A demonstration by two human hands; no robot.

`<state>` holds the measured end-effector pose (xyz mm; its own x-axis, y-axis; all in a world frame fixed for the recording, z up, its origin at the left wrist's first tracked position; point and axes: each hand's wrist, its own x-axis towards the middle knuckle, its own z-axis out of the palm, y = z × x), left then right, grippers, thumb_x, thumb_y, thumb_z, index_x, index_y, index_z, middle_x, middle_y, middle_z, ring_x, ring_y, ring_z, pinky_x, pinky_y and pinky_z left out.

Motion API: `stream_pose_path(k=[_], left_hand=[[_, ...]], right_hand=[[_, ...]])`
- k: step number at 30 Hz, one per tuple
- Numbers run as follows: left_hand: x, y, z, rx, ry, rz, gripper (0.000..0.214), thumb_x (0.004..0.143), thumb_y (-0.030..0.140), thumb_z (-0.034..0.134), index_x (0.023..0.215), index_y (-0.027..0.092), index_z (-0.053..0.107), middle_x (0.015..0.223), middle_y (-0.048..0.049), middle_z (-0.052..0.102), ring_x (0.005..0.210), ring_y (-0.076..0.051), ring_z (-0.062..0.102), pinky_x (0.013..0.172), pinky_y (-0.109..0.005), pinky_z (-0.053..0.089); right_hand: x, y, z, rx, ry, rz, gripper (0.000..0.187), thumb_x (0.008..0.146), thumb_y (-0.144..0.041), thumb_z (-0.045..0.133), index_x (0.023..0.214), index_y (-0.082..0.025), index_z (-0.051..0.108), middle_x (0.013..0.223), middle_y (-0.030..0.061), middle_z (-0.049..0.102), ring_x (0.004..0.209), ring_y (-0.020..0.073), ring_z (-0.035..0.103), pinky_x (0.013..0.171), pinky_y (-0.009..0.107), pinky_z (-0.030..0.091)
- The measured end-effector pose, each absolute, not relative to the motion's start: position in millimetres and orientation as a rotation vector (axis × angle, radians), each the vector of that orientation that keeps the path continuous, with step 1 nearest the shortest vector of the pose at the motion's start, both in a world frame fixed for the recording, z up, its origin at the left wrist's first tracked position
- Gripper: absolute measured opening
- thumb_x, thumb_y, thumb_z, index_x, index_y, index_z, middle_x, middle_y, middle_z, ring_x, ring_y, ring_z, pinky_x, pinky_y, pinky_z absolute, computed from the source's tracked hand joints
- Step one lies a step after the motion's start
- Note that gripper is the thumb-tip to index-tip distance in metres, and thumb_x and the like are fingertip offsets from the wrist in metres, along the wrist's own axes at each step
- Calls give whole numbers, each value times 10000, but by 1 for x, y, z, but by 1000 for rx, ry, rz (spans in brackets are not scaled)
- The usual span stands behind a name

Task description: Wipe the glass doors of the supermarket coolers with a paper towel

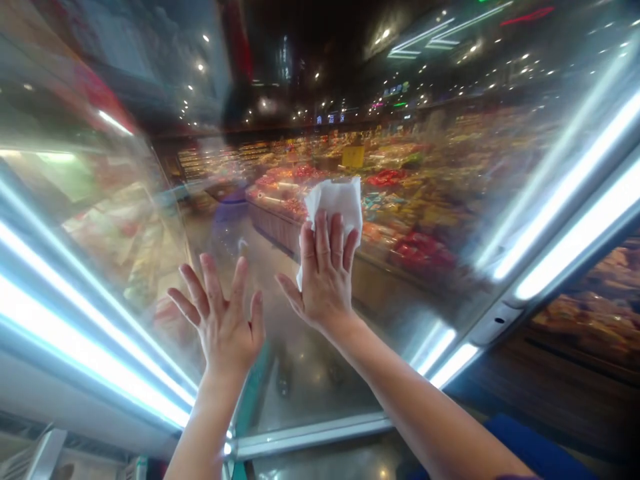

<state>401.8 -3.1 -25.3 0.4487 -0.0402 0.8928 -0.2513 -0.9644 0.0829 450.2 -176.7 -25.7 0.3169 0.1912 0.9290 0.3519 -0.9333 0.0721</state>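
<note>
A large glass pane [280,373] stands in front of me. With its fingers flat, my right hand [327,280] holds a white paper towel [340,197] pressed to the glass. The towel's upper part sticks out beyond the fingertips, and a strip of it shows beside the palm; the rest is hidden under the hand. To the left, my left hand [225,320] is open, its fingers spread, at the glass and apart from the towel. I cannot tell how firmly it touches. Nothing is in it.
Bright light tubes [95,327] run along the left side, and more light tubes [580,220] line the right frame. A metal rail [310,437] crosses below the pane. Beyond the glass, blurred store displays [280,193] carry colourful goods and a yellow sign [353,156].
</note>
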Motion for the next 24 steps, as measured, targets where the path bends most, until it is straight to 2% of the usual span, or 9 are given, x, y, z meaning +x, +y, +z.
stream_pose_path(k=[5,9,12,15,18,24], left_hand=[[400,15,-33,2479,-211,1511,792,980,302,539,1631,400,100,1727,25,-153,1588,-330,-163,1269,-675,-78],[404,21,-33,2454,-176,1546,776,980,303,537,1632,386,123,1725,33,-152,1587,-315,-169,1278,-654,-77],[407,19,-34,2391,-112,1568,762,977,304,538,1630,375,152,1725,25,-145,1591,-321,-150,1277,-675,-50],[407,16,-44,2345,-27,1551,775,973,294,542,1633,364,141,1727,6,-145,1593,-324,-141,1272,-696,-29],[408,12,-57,2334,27,1522,795,969,287,543,1636,358,117,1729,-10,-142,1592,-323,-136,1279,-678,-17],[411,3,-64,2306,40,1547,822,959,285,569,1635,377,111,1734,-14,-139,1593,-328,-136,1270,-692,-16]], right_hand=[[448,-154,-41,-2382,-574,-1704,893,1027,-520,429,1647,-41,1,1728,210,88,1608,356,-58,1261,673,155],[452,-140,-22,-2383,-566,-1683,874,1012,-555,449,1655,-79,97,1727,190,132,1607,375,-9,1262,689,120],[450,-133,-20,-2390,-556,-1665,884,1014,-556,447,1659,-89,62,1725,193,132,1607,376,-6,1256,703,121],[447,-128,-46,-2377,-599,-1690,896,1029,-491,448,1648,-64,-37,1733,190,50,1608,345,-69,1262,675,151],[448,-123,-57,-2347,-609,-1730,866,1042,-475,419,1648,-75,-52,1737,164,-8,1606,327,-95,1274,650,127],[451,-125,-38,-2307,-615,-1730,866,1037,-490,422,1655,-113,-52,1727,167,145,1612,325,-45,1263,672,155]])
